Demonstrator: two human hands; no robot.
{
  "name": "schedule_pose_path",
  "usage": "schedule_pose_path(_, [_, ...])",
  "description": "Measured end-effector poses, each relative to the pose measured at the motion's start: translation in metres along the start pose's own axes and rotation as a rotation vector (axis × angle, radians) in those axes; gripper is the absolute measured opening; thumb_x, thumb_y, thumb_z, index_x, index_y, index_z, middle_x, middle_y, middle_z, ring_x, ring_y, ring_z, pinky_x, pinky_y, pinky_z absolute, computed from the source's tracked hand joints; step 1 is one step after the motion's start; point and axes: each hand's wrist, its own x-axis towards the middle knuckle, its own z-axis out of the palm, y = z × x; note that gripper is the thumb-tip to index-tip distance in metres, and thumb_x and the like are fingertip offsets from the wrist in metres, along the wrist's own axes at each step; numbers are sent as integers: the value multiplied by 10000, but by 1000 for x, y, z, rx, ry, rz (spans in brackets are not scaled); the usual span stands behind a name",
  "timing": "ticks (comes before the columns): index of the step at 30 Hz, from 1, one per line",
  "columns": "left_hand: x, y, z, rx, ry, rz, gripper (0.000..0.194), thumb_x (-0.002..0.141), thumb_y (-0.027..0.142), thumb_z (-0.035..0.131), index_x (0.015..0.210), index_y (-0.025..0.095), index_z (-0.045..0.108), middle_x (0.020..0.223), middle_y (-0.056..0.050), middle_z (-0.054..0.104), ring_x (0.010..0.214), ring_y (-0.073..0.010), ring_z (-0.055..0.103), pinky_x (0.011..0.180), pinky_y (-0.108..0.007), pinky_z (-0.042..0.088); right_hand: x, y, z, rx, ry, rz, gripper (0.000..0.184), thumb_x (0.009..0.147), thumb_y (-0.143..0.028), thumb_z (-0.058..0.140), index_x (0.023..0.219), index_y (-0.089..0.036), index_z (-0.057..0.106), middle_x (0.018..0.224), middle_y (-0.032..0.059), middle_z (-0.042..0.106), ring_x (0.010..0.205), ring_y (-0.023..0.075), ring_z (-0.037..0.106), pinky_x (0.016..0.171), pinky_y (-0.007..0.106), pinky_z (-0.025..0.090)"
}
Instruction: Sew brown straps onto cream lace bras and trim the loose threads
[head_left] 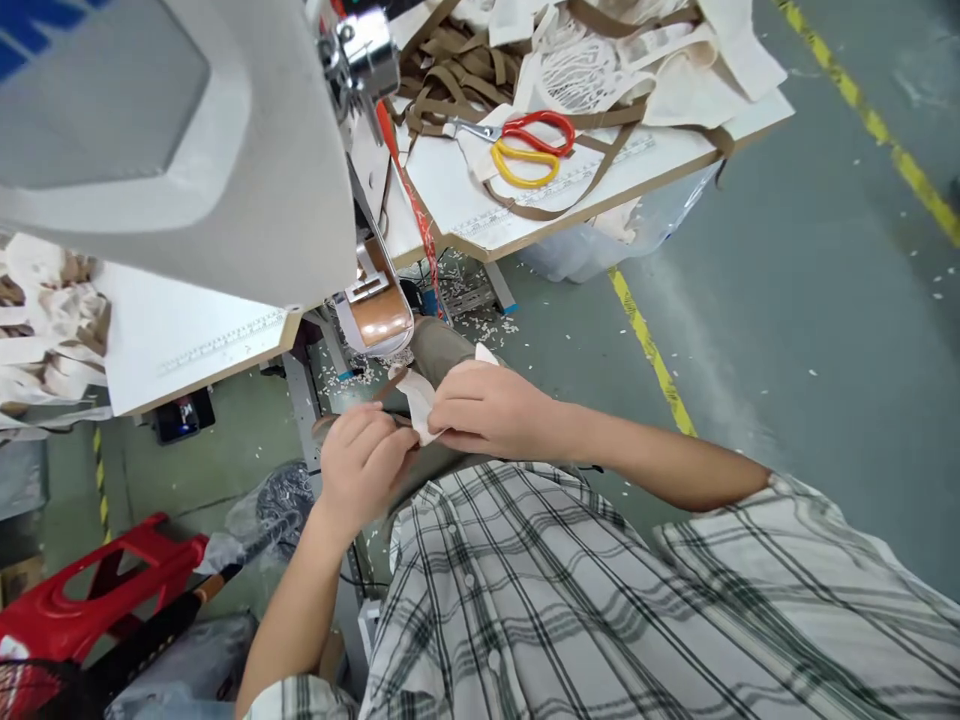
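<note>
One piece in hand, more in heaps

I have a grey-green floor (787, 330), flecked with scraps and crossed by yellow tape (645, 340). A white table (176, 315) runs to either side of the machine (255, 225), bearing a left heap (49, 320) and a right heap (592, 75); finished or waiting, I can't tell. Scissors (511, 128) lie by the right one. Over the lap, my left hand (356, 460) and right hand (499, 408) have fingers pinched shut on pale cloth (418, 395), which I judge unfinished.
</note>
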Motion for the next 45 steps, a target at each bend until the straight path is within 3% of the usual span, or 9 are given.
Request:
schedule_pose_path(7, [-7, 8, 2, 150, 233, 133, 214, 774, 25, 719, 829, 201, 611, 583, 43, 576, 605, -124, 559, 742, -295, 567, -4, -6, 7, -109, 142, -74, 189, 985, -137, 508, 850, -224, 608, 740, -33, 655, 677, 101, 517, 767, 270, 468])
schedule_pose_path(15, [-14, 4, 4, 156, 261, 124, 241, 762, 42, 736, 830, 254, 643, 593, 60, 612, 582, -116, 602, 725, -303, 571, -4, -4, 9, 36, -91, 98, 271, 991, -282, 470, 779, -281, 638, 725, -7, 642, 659, 142, 518, 737, 337, 479])
schedule_pose_path(23, [-23, 1, 9, 31, 244, 17, 235, 788, 74, 730, 892, 269, 648, 615, 56, 621, 613, -122, 613, 776, -311, 541, 0, -5, 12, 70, 164, -68, 136, 960, -182, 562, 873, -268, 622, 766, -18, 646, 699, 137, 516, 740, 304, 463])
schedule_pose_path(25, [-22, 5, 9, -61, 211, -104, 177, 804, 106, 722, 856, 257, 646, 632, 40, 628, 643, -131, 615, 778, -309, 527, 0, -2, 14, 67, 151, -42, 138, 968, -189, 554, 870, -263, 617, 761, -14, 649, 712, 141, 535, 747, 305, 464])
schedule_pose_path(28, [-20, 11, 9, -350, 55, -565, 23, 867, 229, 684, 871, 224, 662, 720, -11, 670, 682, -148, 618, 706, -284, 501, -3, 4, 18, 68, 74, 53, 162, 992, -229, 530, 861, -243, 623, 791, 8, 670, 769, 150, 583, 760, 313, 458])
schedule_pose_path(33, [-24, 15, 17, -1358, -205, -1197, 470, 854, 620, 656, 896, 154, 706, 624, -25, 600, 583, -147, 546, 612, -276, 471, -5, 15, 21, 65, -91, 56, 229, 1034, -293, 489, 917, -193, 659, 866, 39, 690, 826, 142, 609, 768, 286, 465])
schedule_pose_path(36, [-27, 16, 31, -1614, -163, -1405, 441, 808, 579, 745, 744, 146, 692, 458, 67, 385, 464, -83, 405, 684, -277, 495, -2, 33, 13, 63, -262, -56, 231, 1027, -338, 517, 975, -190, 686, 941, 43, 700, 849, 132, 631, 768, 265, 481])
schedule_pose_path(39, [-30, 21, 41, -1763, -146, -1487, 379, 780, 489, 812, 812, 119, 737, 463, 87, 371, 480, -63, 418, 850, -296, 518, 7, 68, -16, 19, -360, -34, 353, 931, -493, 654, 1131, -203, 681, 1137, 71, 700, 1022, 170, 650, 876, 288, 516])
schedule_pose_path(45, [-36, 25, 46, -1751, 272, -1646, 370, 652, 381, 920, 767, 130, 673, 665, 16, 594, 698, -115, 622, 781, -265, 536, 45, 181, -97, -608, 44, 707, 539, 1030, -381, 449, 1340, 43, 567, 1319, 264, 606, 1264, 261, 567, 1026, 382, 417])
